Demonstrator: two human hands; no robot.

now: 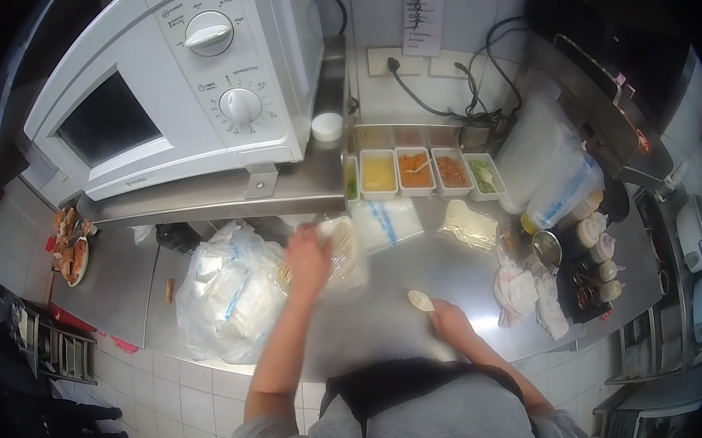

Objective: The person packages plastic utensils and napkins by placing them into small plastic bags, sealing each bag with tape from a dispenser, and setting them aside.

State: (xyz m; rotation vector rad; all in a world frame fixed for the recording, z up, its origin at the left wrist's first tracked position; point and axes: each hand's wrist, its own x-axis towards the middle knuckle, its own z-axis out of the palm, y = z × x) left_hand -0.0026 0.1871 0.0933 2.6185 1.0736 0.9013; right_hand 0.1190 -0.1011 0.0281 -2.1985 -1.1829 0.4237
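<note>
Holding a pale spoon [422,300] between its fingers, the right hand [452,323] is positioned right of centre in the lower half of the frame, above the steel worktop [358,324]. The bowl of the spoon points to the upper left and appears bare. The left hand [309,258], at centre-left, reaches over a clear plastic package [347,256] containing slender pale items. Whether its fingers are closed on anything cannot be told.

State of work: one spoon is out in the right hand, well apart from the food containers. The package lies on the worktop with contents inside. At upper centre, the yellow [378,171], orange [415,170], reddish-brown [451,171] and green [484,175] food containers hold food; a utensil [418,168] rests in the orange one. No finished result is identifiable, so the remaining extent of the work cannot be determined.

Visibility limits: the left fingertips are blurred, and the package opening cannot be made out. The right hand covers the handle end. The contents of the large plastic bag [230,296], left of centre, are indistinct. The shelf [228,201] partly hides a further container [352,178] at upper centre. Dark, curved borders cut off the frame edges.
</note>
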